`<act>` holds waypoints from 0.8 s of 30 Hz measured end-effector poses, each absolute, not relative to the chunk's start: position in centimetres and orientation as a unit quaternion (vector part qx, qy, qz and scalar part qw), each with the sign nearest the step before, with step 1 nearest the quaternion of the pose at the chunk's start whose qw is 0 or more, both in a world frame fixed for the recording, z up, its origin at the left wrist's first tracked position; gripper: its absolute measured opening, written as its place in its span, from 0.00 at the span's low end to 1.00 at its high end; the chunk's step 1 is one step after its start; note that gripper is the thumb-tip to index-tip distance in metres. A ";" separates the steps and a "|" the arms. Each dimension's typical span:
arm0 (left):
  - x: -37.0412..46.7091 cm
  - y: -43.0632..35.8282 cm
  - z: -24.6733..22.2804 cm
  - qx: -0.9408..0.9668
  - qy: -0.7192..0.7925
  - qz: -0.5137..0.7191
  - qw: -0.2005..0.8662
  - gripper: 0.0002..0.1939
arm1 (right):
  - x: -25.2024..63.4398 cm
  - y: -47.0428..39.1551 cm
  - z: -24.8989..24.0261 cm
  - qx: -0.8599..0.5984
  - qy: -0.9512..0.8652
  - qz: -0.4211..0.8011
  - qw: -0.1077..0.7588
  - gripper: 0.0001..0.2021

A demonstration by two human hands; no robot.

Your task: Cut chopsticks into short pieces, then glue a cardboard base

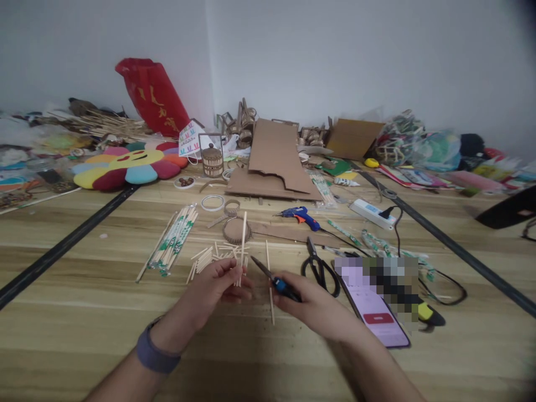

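My left hand (224, 281) pinches a thin pale wooden stick (244, 234), which stands nearly upright between thumb and fingers. A few shorter stick ends show beside those fingers. In my right hand (301, 301) is a knife (268, 272) with a dark blade and a blue and black handle. The blade's tip points up and left toward the stick, apart from it. Another long stick (268, 257) lies on the table, partly behind the right hand. Short cut sticks (204, 261) are spread beyond the left hand, near a round brown ring (235, 230).
Wrapped chopsticks (175, 239) lie at the left. Black scissors (320, 271), a phone (377, 312), a blue glue gun (300, 216) with its cord and a power strip (372, 214) are at the right. Cardboard (276, 156) and a flower cushion (136, 164) stand farther back.
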State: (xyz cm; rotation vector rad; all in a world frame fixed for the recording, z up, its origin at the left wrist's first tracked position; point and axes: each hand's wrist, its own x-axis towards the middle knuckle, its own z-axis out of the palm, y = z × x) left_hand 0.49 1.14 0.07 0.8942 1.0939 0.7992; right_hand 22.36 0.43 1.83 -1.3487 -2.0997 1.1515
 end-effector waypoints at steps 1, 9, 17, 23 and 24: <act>0.6 1.1 -0.1 0.379 0.485 0.369 0.696 0.22 | 22.1 0.4 1.6 -0.496 -0.747 0.388 0.214 0.05; 3.3 -0.3 -1.3 0.344 0.417 0.419 0.730 0.19 | 18.9 -0.7 -1.4 -0.507 -0.760 0.209 0.349 0.24; 3.9 -0.8 -1.8 0.379 0.386 0.429 0.724 0.15 | 18.8 -0.6 -2.2 -0.488 -0.784 0.134 0.360 0.21; 4.1 -0.8 -1.7 0.405 0.416 0.441 0.684 0.16 | 18.7 -0.7 -2.2 -0.496 -0.771 0.179 0.357 0.22; 4.0 -0.8 -1.6 0.414 0.419 0.437 0.680 0.17 | 18.7 -0.7 -2.0 -0.496 -0.766 0.201 0.356 0.23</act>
